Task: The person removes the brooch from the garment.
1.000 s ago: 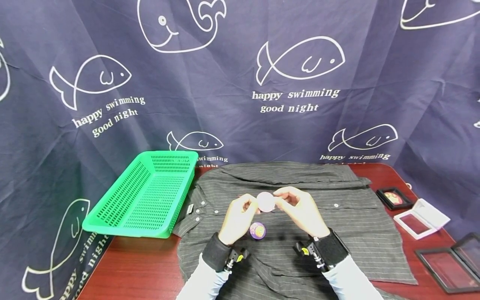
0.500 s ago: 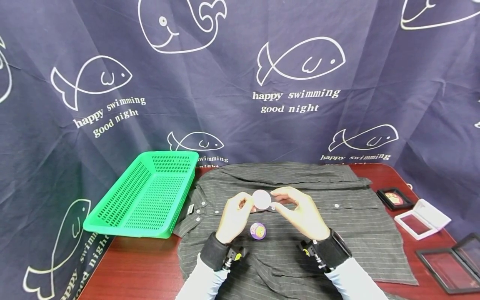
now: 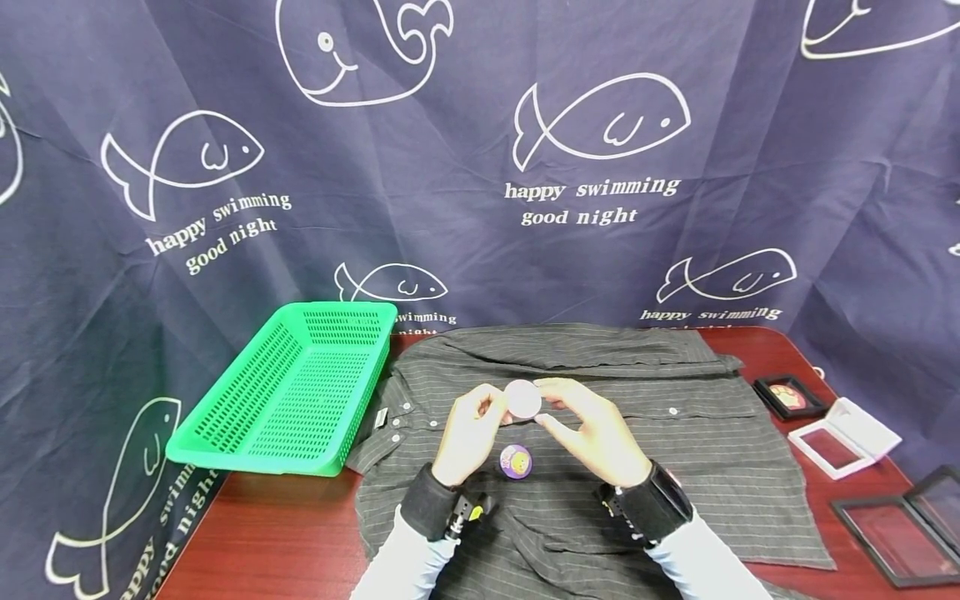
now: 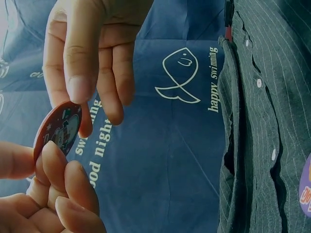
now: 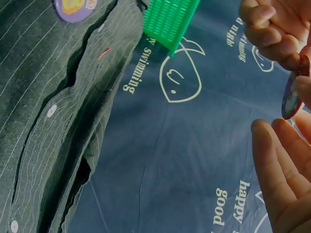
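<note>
A round pin badge (image 3: 523, 400), pale on the side facing the head camera, hangs between both hands over a spread dark striped shirt (image 3: 712, 467). In the left wrist view the badge (image 4: 60, 127) has a red rim and a small printed picture. My left hand (image 3: 471, 437) pinches one edge with thumb and fingertips, its other fingers curled. My right hand (image 3: 600, 429) has its thumb and index finger on the opposite edge; in the left wrist view its thumb overlaps the rim, fingers behind. A purple badge (image 3: 515, 462) lies on the shirt just below.
A green plastic basket (image 3: 345, 417) stands at the left. Along the table's right edge lie a black case with a paw picture (image 3: 789, 397), an open white frame case (image 3: 843, 437) and an open dark frame case (image 3: 900, 533). A printed curtain (image 3: 480, 167) hangs behind.
The badge shifted slightly left with my left hand as my right fingers came off its edge. Since then my right hand has moved left and taken the edge again.
</note>
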